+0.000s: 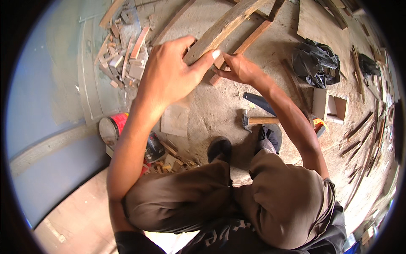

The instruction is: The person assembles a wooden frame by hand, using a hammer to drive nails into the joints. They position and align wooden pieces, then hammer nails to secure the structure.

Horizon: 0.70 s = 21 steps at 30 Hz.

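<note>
Dusty floor [201, 116] | wooden plank [226, 28] | near end in left hand [171, 70]

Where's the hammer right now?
In the head view, the hammer lies on the floor right of centre, between the dark saw blade and the person's right shoe.

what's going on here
A person is handling wood with bare hands: the left hand grips a wooden plank, and the right hand holds a narrower strip close by. A hammer and a saw lie on the floor, neither in use.
</note>
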{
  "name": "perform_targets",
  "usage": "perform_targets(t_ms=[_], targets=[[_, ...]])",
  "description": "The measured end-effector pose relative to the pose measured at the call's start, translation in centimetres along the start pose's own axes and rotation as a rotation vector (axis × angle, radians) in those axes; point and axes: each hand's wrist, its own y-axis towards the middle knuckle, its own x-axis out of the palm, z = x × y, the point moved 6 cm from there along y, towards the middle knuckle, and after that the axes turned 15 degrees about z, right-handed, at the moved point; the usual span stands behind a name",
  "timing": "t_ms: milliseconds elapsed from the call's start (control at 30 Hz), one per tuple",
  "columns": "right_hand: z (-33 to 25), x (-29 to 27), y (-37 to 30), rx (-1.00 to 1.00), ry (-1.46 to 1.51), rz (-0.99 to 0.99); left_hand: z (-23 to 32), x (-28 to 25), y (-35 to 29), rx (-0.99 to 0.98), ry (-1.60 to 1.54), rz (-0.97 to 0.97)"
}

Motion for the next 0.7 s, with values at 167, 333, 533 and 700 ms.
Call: perform_targets(t_ms=[167, 333, 533, 700], targets=[[0.2, -0.1, -0.3, -0.042, 0.046, 0.15, -0.4, 0.4, -0.1, -0.121, -0.112, -0.046], [-4.2, -2.9, -1.1, -0.16, 0.137, 0.525, -0.5, 1.0, -0.3, -0.149, -0.266, 0.027], [-7.4, -4.6, -1.2, -0.191, 0.256, 0.582, -0.4, 1.4, -0.3, -0.179, -0.4, 0.029], [-7.6, -4.8, -1.4, -0.2, 0.23, 0.635, 0.0, 1.0, -0.4, -0.196, -0.358, 0.025]])
